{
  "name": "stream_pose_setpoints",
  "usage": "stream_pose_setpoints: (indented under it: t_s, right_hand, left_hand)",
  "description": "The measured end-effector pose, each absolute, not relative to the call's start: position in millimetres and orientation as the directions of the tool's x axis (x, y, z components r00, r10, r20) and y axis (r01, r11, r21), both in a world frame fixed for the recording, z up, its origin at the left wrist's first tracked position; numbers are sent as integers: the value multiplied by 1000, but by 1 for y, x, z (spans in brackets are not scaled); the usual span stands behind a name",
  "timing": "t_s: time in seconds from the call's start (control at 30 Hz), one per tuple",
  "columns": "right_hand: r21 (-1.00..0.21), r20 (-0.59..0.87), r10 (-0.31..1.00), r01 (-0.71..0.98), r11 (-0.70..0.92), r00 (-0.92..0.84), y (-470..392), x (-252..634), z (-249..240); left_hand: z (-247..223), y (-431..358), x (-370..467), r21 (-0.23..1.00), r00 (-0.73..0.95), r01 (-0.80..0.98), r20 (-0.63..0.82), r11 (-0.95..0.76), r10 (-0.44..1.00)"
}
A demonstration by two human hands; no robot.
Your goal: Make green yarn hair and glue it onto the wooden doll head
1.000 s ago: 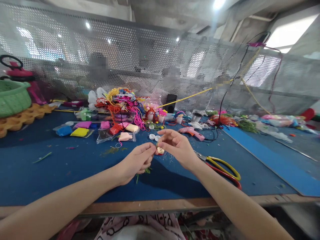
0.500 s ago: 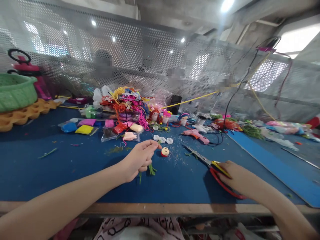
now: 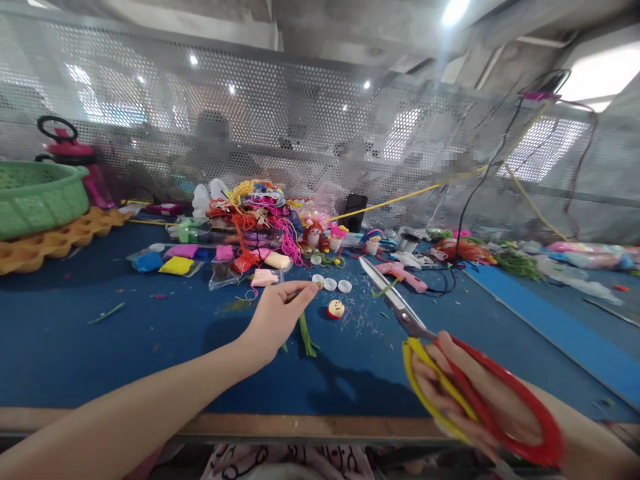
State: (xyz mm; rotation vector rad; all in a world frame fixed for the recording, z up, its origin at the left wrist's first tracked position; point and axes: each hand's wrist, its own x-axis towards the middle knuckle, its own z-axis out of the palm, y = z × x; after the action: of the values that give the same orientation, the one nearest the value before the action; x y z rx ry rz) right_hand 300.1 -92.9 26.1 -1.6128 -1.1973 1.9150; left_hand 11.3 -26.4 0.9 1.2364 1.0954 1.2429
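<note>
My left hand [image 3: 283, 310] pinches a small bundle of green yarn [image 3: 307, 335], whose cut ends hang below my fingers over the blue table. My right hand [image 3: 463, 383] grips the red and yellow handles of a pair of scissors [image 3: 407, 319], raised above the table with the blades pointing up and to the left, nearly together. Between the hands lies a small round head with a drawn face and red edge [image 3: 336, 309]. White round caps [image 3: 330, 285] sit just behind it, beside my left fingertips.
Pink glue gun [image 3: 403, 275] lies behind the scissors. Small yarn-haired dolls [image 3: 371, 241] stand at the back, beside a heap of coloured yarn [image 3: 260, 207]. Clay packets [image 3: 177, 265] lie back left, near a green basket [image 3: 43, 197]. A bright blue strip [image 3: 545, 317] is on the right.
My right hand has lifted the scissors off the table, fingers now through the handles, and turned the blades upward. My left hand keeps its pinch on the yarn. The view has shifted slightly.
</note>
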Motion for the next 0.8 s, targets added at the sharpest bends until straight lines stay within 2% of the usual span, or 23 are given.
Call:
stream_pose_setpoints:
  t_s: [0.03,0.1,0.37,0.63,0.8]
  right_hand:
    - [-772,-623,670,179,-611,-403,-97,291,27]
    - [-723,-623,565,123,-680,-541,-101,275,31]
    - [-499,-676,304,114,-859,-671,-97,251,34]
    - [-451,-684,268,104,-886,-678,-97,239,36]
    - [-470,-616,283,56,-881,-735,-96,242,31]
  left_hand:
    - [0,-25,11,995,30,-50,85,-84,996]
    - [-2,-23,9,990,-10,-32,136,-137,991]
    - [-10,-18,5,971,-50,18,237,-237,970]
    - [-6,-20,5,952,-20,94,293,-290,956]
    - [-3,-23,4,937,-13,165,315,-309,949]
